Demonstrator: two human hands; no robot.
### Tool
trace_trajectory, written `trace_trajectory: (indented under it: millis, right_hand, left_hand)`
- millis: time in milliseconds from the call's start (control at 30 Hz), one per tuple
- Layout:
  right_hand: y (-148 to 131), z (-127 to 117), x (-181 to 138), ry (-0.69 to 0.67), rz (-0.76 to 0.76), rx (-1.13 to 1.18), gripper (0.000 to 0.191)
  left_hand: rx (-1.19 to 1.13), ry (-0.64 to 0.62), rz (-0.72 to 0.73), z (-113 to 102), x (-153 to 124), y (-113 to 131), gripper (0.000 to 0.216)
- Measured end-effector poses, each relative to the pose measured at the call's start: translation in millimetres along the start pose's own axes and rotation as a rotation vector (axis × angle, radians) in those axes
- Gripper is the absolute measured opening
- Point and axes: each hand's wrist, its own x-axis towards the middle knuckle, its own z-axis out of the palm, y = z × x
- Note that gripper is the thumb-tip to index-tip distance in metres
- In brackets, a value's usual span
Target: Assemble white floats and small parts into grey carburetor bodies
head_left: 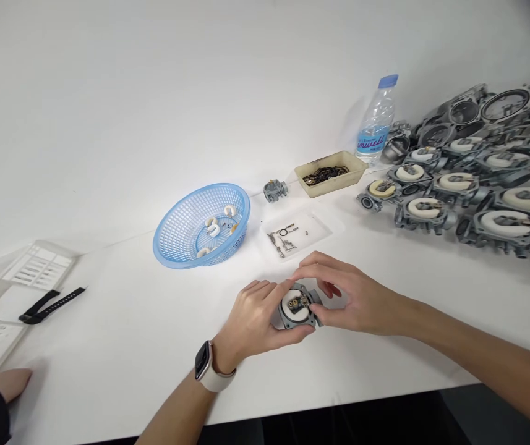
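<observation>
My left hand point(254, 321) and my right hand point(346, 295) both grip a small grey metal carburetor body point(296, 306) just above the white table point(120, 334), near its front edge. A white float with a brass part shows in the body's open face. The left fingers wrap its left and lower side. The right thumb and fingers pinch its top right. A watch with a pale strap sits on my left wrist.
A blue plastic basket point(185, 238) holding white floats stands behind the hands. A clear tray of small parts point(313, 228), a lone carburetor point(274, 190), a beige tray of black rings point(308, 180), a water bottle point(378, 120) and a heap of carburetors point(478, 179) lie right. Another person's hand point(7, 382) rests at left.
</observation>
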Motion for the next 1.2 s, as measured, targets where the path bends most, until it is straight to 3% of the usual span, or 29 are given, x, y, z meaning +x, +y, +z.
trace_trajectory:
  millis: [133, 300, 467, 633, 833, 1000, 1200]
  right_hand:
    - [-1.1, -0.4, -0.9, -0.069, -0.002, 0.012, 0.053]
    - [-0.1, 0.1, 0.4, 0.016, 0.004, -0.032, 0.05]
    - [0.7, -0.1, 0.1, -0.066, 0.023, 0.012, 0.047]
    - [0.0, 1.7, -0.2, 0.014, -0.006, 0.006, 0.046]
    - [-0.4, -0.2, -1.1, -0.057, 0.027, 0.043, 0.048]
    - [-1.3, 0.3, -1.4, 0.02, -0.006, 0.005, 0.044]
    - [-2.5, -1.5, -1.4, -0.061, 0.017, 0.034, 0.052]
  left_hand:
    - [-0.012, -0.008, -0.003, -1.1, 0.3, 0.8, 0.055]
    - [-0.004, -0.002, -0.012, -2.0, 0.3, 2.4, 0.061]
    - [-0.051, -0.062, -0.047, -4.1, 0.8, 4.1, 0.054]
    - [-0.05, -0.041, -0.049, -4.7, 1.4, 4.6, 0.059]
    - [-0.09, -0.074, -0.075, -3.7, 1.1, 4.3, 0.058]
    - [-0.098, -0.031, -0.061, -2.3, 1.4, 2.8, 0.059]
    - [-0.14, -0.06, -0.089, -4.0, 1.0, 5.7, 0.058]
